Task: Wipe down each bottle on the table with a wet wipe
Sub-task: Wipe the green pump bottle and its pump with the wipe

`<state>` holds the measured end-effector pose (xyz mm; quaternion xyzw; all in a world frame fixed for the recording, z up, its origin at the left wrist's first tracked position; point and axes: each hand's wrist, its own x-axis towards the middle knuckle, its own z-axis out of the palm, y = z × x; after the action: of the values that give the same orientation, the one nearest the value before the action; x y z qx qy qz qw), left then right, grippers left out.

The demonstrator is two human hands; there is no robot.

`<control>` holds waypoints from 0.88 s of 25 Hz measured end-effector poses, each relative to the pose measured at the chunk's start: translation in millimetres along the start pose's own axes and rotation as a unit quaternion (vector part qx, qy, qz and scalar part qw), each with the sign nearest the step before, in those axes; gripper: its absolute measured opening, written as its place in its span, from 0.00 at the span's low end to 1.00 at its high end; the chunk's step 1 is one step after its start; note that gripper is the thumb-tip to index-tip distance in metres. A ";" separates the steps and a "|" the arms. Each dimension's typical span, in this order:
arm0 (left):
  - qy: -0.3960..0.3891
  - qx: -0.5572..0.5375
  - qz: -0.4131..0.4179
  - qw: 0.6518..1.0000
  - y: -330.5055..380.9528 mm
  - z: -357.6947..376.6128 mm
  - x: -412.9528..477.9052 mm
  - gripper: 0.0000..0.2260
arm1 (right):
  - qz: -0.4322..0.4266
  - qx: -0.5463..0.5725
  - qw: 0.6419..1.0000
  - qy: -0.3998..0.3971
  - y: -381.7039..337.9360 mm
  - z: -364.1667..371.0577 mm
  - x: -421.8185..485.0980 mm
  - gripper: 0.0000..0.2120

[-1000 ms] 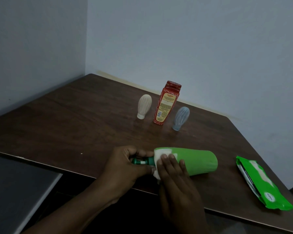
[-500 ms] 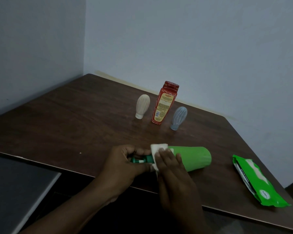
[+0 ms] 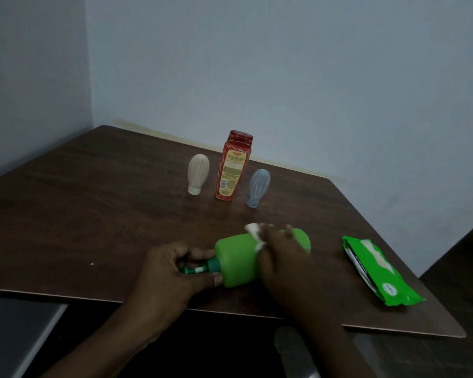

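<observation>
Right hand (image 3: 281, 255) blurred, covers most of wipe (image 3: 253, 230); red bottle (image 3: 231, 170) label unreadable.

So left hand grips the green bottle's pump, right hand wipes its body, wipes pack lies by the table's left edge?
No: in the head view the wipes pack lies by the table's right edge. The rest holds: left hand grips the green bottle's pump, right hand presses the wet wipe on its body.
</observation>
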<state>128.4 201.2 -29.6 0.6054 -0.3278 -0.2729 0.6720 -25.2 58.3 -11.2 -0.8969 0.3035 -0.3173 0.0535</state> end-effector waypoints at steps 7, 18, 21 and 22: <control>0.001 0.014 0.009 1.000 -2.1 1.1 1.9 0.15 | 0.049 -0.032 0.998 -0.020 8.1 -8.5 14.9 0.14; 0.015 0.030 0.035 0.999 -9.5 3.2 4.9 0.17 | 0.125 -0.067 0.990 0.006 29.5 -15.4 20.2 0.11; 0.017 0.040 0.041 0.998 -10.6 3.2 5.4 0.15 | -0.021 0.023 0.998 -0.054 -36.9 4.7 -2.6 0.18; 0.017 0.037 0.041 0.998 -10.1 3.3 4.9 0.15 | -0.070 0.024 0.995 -0.073 -48.1 11.0 -7.9 0.21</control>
<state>129.3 194.1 -38.9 0.6210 -0.3504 -0.2225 0.6649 1.1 100.8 -10.3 -0.9350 0.2279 -0.2614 0.0746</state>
